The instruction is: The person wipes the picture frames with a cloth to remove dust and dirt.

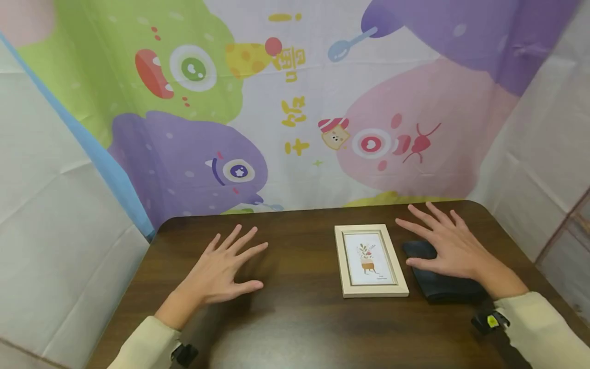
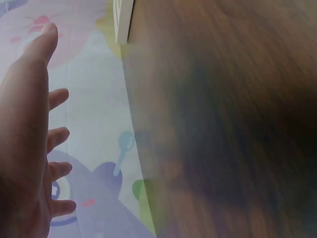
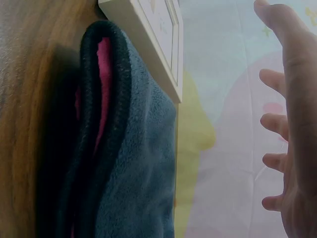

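Note:
A cream picture frame [image 1: 348, 291] with a drawing of a potted plant lies flat on the dark wooden table, right of the middle. Beside it on the right is a folded dark cloth [image 1: 442, 288]; the right wrist view shows its fuzzy blue-grey face [image 3: 143, 148] and pink inside its fold. My right hand [image 1: 451, 251] hovers above the cloth with fingers spread, holding nothing. Over the left half of the table my left hand [image 1: 221, 271] is held up, fingers spread and nothing in it. In the left wrist view only a corner of the picture frame [image 2: 123, 22] shows.
The brown tabletop [image 1: 286, 328] has rounded far corners. Behind it hangs a cloth backdrop [image 1: 295, 184] printed with cartoon monsters. Pale sheets [image 1: 50, 205] close in the left and right sides. A small dark device is strapped at each wrist.

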The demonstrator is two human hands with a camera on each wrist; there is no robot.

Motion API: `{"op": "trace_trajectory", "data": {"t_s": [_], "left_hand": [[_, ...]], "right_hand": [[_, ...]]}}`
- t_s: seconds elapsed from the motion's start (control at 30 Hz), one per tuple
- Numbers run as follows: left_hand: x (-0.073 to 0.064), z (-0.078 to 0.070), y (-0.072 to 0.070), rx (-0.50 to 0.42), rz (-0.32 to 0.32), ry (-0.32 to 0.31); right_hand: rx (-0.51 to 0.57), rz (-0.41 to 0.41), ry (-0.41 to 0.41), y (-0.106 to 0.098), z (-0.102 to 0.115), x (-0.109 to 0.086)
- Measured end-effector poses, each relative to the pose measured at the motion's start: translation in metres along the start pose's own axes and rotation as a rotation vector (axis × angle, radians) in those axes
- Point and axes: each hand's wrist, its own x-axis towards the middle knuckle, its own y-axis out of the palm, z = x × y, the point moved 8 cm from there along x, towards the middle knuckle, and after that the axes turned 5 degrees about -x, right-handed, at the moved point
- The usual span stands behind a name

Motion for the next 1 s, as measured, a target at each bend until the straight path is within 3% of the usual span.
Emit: {"op": "trace_trajectory", "data": {"t_s": [0.4, 0.8, 1.0], "left_hand": [[0.024, -0.019, 0.009, -0.066, 0.007, 0.070], [0.057, -0.042, 0.028, -0.115, 0.050, 0.111], [0.073, -0.055, 0.040, -0.192, 0.077, 0.117]], "right_hand": [[0.033, -0.034, -0.006, 0.001, -0.002, -0.008], [0.024, -0.067, -0.022, 0.004, -0.009, -0.020], [0.023, -0.051, -0.019, 0.008, -0.008, -0.026]]}}
